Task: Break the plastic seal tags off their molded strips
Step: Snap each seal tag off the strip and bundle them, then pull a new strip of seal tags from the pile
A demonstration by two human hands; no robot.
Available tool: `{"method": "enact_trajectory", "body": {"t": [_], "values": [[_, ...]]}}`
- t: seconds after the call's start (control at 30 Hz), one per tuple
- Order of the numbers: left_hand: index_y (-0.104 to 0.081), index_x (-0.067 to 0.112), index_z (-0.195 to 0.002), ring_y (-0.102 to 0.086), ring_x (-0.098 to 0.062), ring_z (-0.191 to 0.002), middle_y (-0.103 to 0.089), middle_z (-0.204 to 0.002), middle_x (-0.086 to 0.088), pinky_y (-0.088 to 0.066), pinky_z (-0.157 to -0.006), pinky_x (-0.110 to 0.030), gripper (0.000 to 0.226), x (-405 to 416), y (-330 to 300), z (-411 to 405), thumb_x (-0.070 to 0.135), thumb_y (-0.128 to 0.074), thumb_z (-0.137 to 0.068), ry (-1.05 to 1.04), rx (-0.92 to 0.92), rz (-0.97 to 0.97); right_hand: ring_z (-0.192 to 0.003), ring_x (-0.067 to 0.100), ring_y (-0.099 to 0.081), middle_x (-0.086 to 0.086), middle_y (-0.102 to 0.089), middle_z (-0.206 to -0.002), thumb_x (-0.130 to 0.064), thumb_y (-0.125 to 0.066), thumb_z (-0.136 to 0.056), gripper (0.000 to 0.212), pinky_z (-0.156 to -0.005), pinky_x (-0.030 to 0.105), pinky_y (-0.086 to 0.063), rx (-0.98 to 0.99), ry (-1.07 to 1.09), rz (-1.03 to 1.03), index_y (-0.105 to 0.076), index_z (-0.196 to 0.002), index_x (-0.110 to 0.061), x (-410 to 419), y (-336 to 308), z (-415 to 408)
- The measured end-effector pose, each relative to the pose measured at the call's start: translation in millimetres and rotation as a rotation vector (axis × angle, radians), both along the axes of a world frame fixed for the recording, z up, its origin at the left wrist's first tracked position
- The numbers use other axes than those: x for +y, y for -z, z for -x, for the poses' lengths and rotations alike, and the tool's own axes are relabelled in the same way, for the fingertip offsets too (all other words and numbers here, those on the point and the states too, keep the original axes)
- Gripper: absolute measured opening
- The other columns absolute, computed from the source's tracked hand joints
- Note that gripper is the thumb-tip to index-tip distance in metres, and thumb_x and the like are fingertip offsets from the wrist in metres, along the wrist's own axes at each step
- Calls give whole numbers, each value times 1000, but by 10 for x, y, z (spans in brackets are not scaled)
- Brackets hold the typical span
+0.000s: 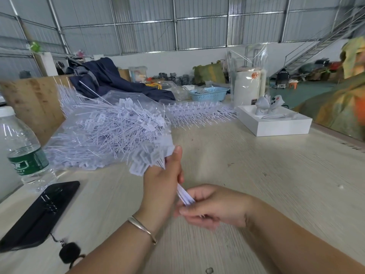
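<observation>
My left hand point(164, 180) grips a bunch of white plastic seal tags point(150, 157) above the table, their flat heads fanning out past my thumb. The thin tails of the bunch point(184, 195) stick out below that hand, and my right hand point(211, 206) pinches their ends. Behind the hands lies a big heap of loose white tags point(106, 131) on a clear plastic bag. Molded strips with tags still attached point(197, 113) lie in a row further back.
A water bottle point(23, 151) and a black phone point(39, 212) sit at the left. A white box point(276, 123) with a grey figure stands at the right, a blue basket point(209, 93) behind. A person in orange-green clothing point(339, 95) is at the far right.
</observation>
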State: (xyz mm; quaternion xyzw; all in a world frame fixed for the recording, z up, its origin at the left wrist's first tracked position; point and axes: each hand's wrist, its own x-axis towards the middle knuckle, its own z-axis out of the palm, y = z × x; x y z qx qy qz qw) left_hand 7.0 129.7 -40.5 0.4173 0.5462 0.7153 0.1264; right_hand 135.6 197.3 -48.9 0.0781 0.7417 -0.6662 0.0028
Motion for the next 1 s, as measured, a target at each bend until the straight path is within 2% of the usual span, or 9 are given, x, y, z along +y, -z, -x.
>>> {"method": "enact_trajectory", "body": {"t": [0.1,0.27,0.4,0.5,0.6,0.7,0.87,0.93,1.0], "values": [[-52,2,-72,-53,-9,-58,-55,-62,-7,-43,-59,-21,49,31,38,-45,49,-54,-85,38,104,85,-43,5,-23,-5,-32,-54,-24,-45,-102,33,-39,16,-16,-6,173,9,-51,-70,-21,-9,8,21],[-62,10,-103,-59,3,-70,-65,-85,5,-43,-68,-12,29,74,175,-115,33,-45,-100,114,217,362,-39,5,-22,-8,-33,-48,-12,-36,-101,34,-39,16,-17,46,441,-80,-51,-72,-25,-6,-1,56],[-63,4,-99,-64,-12,-79,-69,-88,-7,-44,-68,-17,28,98,169,-113,24,-43,-102,12,301,396,-39,15,-38,-3,-44,-47,1,-33,-96,29,-44,25,-34,101,453,-246,-56,-95,-17,-59,35,100],[-64,7,-92,-65,-13,-66,-70,-82,-3,-52,-65,-23,30,85,95,-93,23,-40,-103,-22,272,343,-53,24,-53,11,-56,-69,2,-41,-95,23,-52,29,-48,126,442,-280,-58,-104,-9,-50,27,125],[-56,12,-81,-63,-12,-53,-68,-65,1,-48,-50,-19,33,56,-48,-1,26,-36,-104,-72,216,222,-57,18,-57,8,-60,-83,-6,-52,-96,10,-54,26,-49,149,498,-301,-61,-100,-4,6,34,95],[-50,22,-78,-54,-17,-51,-52,-55,3,-39,-54,-32,31,64,-222,244,30,-34,-103,-221,392,243,-54,16,-57,9,-61,-80,-6,-55,-95,9,-51,22,-46,159,602,-261,-64,-97,-6,80,-1,49],[-56,8,-100,-50,-18,-64,-55,-74,2,-28,-52,-24,33,182,-603,868,31,-33,-105,-431,532,451,-57,21,-59,12,-64,-80,-2,-54,-94,15,-56,28,-45,139,702,-125,-64,-105,-5,200,-98,56],[-49,4,-133,-61,-28,-91,-64,-106,-10,-39,-71,-25,36,228,-696,1089,22,-34,-105,-518,614,497,-59,22,-59,13,-64,-84,-4,-56,-93,18,-57,29,-45,133,703,-57,-63,-109,-8,225,-156,104],[-36,5,-146,-56,-39,-110,-56,-126,-22,-42,-86,-41,45,281,-715,1276,9,-38,-102,-604,782,554,-62,21,-61,11,-65,-90,-8,-59,-92,24,-59,28,-46,87,681,-26,-62,-115,-15,241,-204,192]]}}
